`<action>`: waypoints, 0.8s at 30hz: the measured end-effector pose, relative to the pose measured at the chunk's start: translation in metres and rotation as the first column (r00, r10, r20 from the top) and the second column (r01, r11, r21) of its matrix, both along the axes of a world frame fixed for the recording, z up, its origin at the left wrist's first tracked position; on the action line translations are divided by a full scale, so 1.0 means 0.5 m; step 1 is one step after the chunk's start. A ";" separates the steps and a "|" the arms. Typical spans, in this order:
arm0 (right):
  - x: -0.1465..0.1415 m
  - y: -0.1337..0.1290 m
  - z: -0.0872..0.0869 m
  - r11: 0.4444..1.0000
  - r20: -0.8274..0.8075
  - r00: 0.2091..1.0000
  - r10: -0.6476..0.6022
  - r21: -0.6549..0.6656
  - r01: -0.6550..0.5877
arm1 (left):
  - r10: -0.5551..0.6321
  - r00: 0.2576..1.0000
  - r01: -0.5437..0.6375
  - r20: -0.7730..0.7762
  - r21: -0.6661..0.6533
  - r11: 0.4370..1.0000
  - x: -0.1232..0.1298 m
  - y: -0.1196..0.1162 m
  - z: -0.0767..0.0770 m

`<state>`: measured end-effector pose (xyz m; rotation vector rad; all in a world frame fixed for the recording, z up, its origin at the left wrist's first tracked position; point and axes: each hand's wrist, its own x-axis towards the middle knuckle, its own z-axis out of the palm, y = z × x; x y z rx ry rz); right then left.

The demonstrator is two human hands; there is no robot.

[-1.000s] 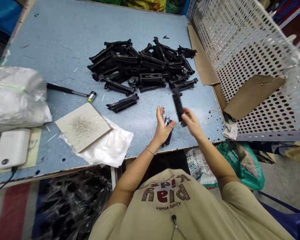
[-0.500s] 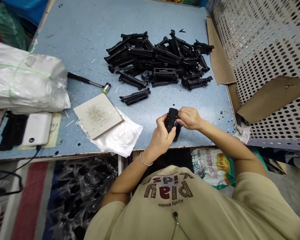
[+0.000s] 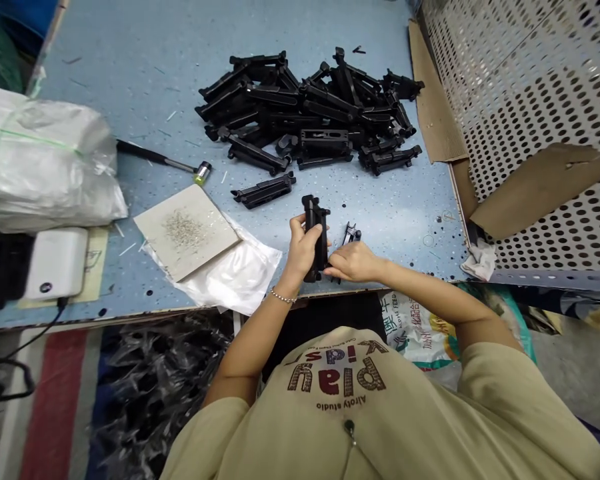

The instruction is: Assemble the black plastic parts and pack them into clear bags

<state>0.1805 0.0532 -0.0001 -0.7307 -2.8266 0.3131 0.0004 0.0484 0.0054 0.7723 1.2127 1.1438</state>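
Note:
My left hand (image 3: 303,248) is wrapped round a long black plastic part (image 3: 316,233), held upright near the table's front edge with its thumb across the face. Beside its lower end is my right hand (image 3: 353,262), fingers closed and fingertips at or against the part. What those fingers pinch is hidden. From behind the right hand pokes a small dark tool with a shiny forked tip (image 3: 350,233), perhaps cutters; the hand covers most of it. A single similar black part (image 3: 264,191) lies beyond my left hand, in front of a large pile of black parts (image 3: 325,110).
To the left are a hammer (image 3: 167,161), a square board (image 3: 185,233) strewn with pale bits over a white plastic bag (image 3: 230,277), a wrapped white bundle (image 3: 55,157) and a white power bank (image 3: 57,263). A perforated metal panel (image 3: 530,87) and cardboard (image 3: 435,100) border the right.
Both hands have moved left and slightly apart. The black part now stands lengthwise in my left hand, my right hand has dropped to its lower end, and the shiny-tipped tool has come into view.

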 end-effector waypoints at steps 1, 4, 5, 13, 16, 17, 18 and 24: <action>0.010 0.034 0.003 0.999 0.034 0.999 -0.027 -0.043 0.029 | 0.015 0.999 -0.016 -0.031 -0.030 0.999 0.006 0.003 -0.019; 0.060 0.174 0.016 0.937 0.068 0.936 -0.345 -0.026 0.348 | 0.006 0.966 -0.011 -0.259 -0.017 1.000 0.033 -0.004 -0.078; 0.083 0.225 0.019 0.864 0.049 0.863 -0.503 0.042 0.501 | -0.010 0.936 0.021 -0.351 0.028 0.999 0.045 -0.012 -0.095; 0.240 0.377 0.023 0.621 0.068 0.617 -0.784 0.085 0.779 | 0.030 0.774 0.174 -0.633 0.257 0.951 0.073 -0.055 -0.141; 0.207 0.295 0.031 0.720 -0.204 0.696 -0.689 -0.301 0.625 | 0.021 0.848 0.190 -0.530 0.340 0.921 0.053 -0.029 -0.099; 0.184 0.260 0.035 0.749 -0.296 0.707 -0.643 -0.440 0.496 | -0.008 0.890 0.198 -0.455 0.371 0.907 0.050 -0.018 -0.079; 0.159 0.223 0.040 0.753 -0.368 0.707 -0.604 -0.554 0.355 | -0.071 0.930 0.220 -0.360 0.394 0.892 0.048 -0.007 -0.058; 0.063 0.095 0.099 0.818 -0.508 0.656 -0.558 -0.471 0.331 | -0.411 0.910 0.369 0.056 0.344 0.863 0.037 0.001 0.033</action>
